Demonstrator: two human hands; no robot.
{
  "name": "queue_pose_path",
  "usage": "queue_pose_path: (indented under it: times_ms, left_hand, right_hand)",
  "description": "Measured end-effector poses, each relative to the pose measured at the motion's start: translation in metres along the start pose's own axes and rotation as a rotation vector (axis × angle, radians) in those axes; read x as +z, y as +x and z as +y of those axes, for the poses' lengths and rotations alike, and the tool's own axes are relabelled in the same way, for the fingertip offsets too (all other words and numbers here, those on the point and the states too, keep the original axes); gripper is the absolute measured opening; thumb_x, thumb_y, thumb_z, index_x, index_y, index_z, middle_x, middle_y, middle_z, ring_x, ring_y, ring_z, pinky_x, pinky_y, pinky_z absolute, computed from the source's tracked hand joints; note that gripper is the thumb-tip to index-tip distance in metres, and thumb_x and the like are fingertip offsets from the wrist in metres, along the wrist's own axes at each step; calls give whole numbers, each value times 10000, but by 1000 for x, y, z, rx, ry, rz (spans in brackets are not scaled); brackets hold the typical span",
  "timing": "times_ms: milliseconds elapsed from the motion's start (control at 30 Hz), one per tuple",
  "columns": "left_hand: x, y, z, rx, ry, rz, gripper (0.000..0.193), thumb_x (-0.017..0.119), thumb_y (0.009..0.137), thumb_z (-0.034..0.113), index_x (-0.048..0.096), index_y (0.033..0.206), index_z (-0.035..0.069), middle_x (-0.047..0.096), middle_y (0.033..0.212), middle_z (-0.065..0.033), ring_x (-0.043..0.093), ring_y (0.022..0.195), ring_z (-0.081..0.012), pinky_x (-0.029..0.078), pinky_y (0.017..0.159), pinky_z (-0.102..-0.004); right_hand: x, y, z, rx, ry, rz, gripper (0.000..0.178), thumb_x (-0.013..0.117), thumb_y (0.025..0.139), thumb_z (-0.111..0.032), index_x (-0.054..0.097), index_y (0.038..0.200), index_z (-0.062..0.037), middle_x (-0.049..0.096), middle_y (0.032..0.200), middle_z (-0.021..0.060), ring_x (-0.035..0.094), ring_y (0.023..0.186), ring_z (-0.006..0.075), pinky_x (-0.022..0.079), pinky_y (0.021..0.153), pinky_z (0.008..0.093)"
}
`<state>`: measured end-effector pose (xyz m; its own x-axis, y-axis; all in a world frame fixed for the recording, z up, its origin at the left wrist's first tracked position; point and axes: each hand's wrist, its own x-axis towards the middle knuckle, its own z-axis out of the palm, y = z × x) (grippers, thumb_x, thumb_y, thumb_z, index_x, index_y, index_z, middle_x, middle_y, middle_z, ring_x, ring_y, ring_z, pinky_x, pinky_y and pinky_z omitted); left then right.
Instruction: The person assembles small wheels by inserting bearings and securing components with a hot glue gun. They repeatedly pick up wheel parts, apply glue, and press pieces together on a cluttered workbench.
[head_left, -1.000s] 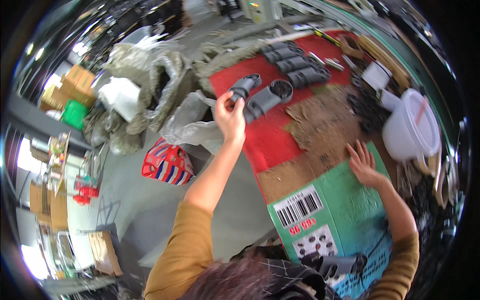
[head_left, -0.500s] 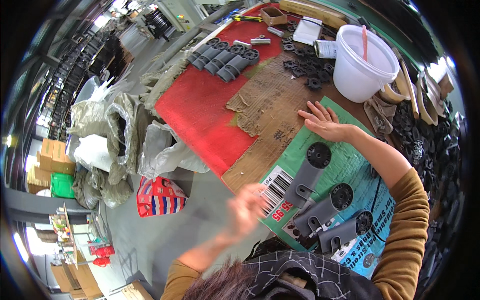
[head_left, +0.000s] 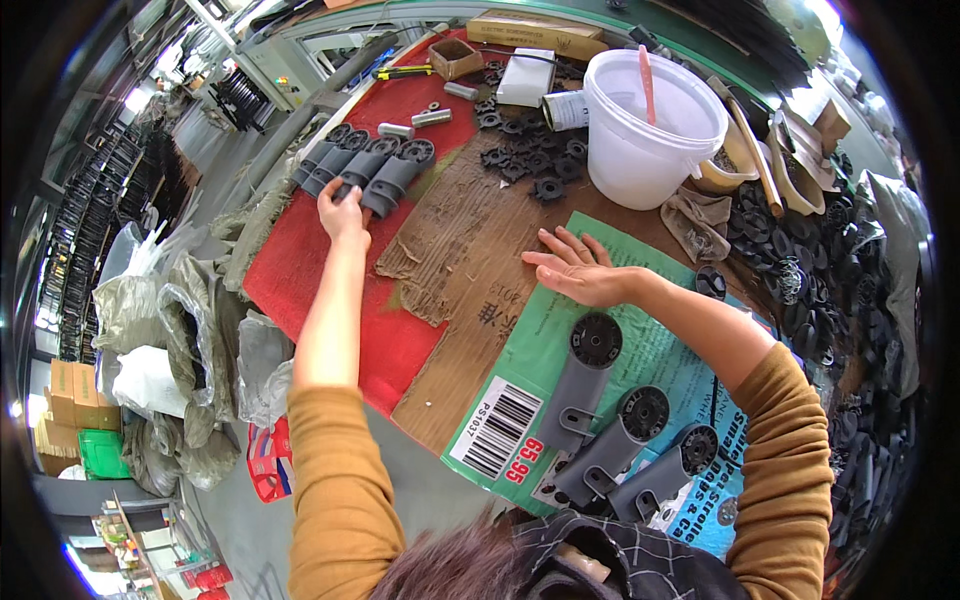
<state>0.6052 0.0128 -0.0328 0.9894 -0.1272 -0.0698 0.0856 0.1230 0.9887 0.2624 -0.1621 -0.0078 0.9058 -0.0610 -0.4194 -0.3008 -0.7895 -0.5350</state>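
Note:
My left hand (head_left: 345, 212) reaches to the far left, its fingers closed round the lower end of a grey plastic tube fitting (head_left: 362, 168) in a row of several. Each fitting has a round, slotted black end. Flat on the green printed sheet (head_left: 480, 385) lies my right hand (head_left: 580, 270), fingers spread, holding nothing. Just below that hand, three more grey fittings rest on the sheet: an upper one (head_left: 580, 385), a middle one (head_left: 610, 448) and a lower one (head_left: 660, 477). Each of these shows a side tab and a round black end.
Small metal cylinders (head_left: 432, 118) lie beyond the row. Black star-shaped parts (head_left: 535, 160) are piled beside a white bucket (head_left: 640, 150) with a pink stick. Dark parts (head_left: 780, 240) heap at the right. The bench has a red cover (head_left: 310, 290) and brown cardboard (head_left: 440, 240).
My left hand has moved from near the bench's front edge to the far-left row and closed on a fitting. My right hand stays on the sheet. The whole view has shifted.

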Motion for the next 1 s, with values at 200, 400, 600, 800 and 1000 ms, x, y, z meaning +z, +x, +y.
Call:
queue_pose_path:
  times_ms: [200,400,600,800,1000]
  left_hand:
    - [-47,-156,-6,351,49,-96,334,636,872,-14,525,1179,57,530,1149,-58,513,1034,-154,447,860,-278]
    - [-81,-331,4,-171,46,-330,474,612,924,33,380,1338,29,509,1206,-107,540,1033,-145,459,873,-272]
    - [-133,-256,43,19,442,-401,263,547,993,229,531,1151,20,558,774,-32,588,632,-103,488,471,-229]
    - [-98,39,9,181,249,29,385,690,905,250,496,1193,83,587,888,-7,579,739,-104,508,633,-252]
    - [-72,208,-18,0,248,104,767,700,856,461,356,1426,78,582,1209,-146,647,850,-248,519,564,-356]
  right_hand:
    - [-1,2,0,14,28,-24,776,83,927,-729,195,1550,-279,30,1634,48,-22,1503,209,2,1183,402]
    - [-2,0,-2,5,9,-20,810,102,907,-765,200,1550,-282,34,1636,42,-29,1504,214,-13,1175,425]
    - [1,-1,-5,1,-47,4,803,157,910,-763,210,1543,-271,-4,1633,74,-86,1499,226,-41,1178,448]
    - [2,0,-7,12,-54,13,796,224,912,-752,214,1541,-265,10,1632,86,-69,1502,235,-38,1180,445]
    - [3,1,-5,10,-39,25,806,252,910,-753,232,1537,-247,46,1628,105,-47,1503,247,-27,1184,440]
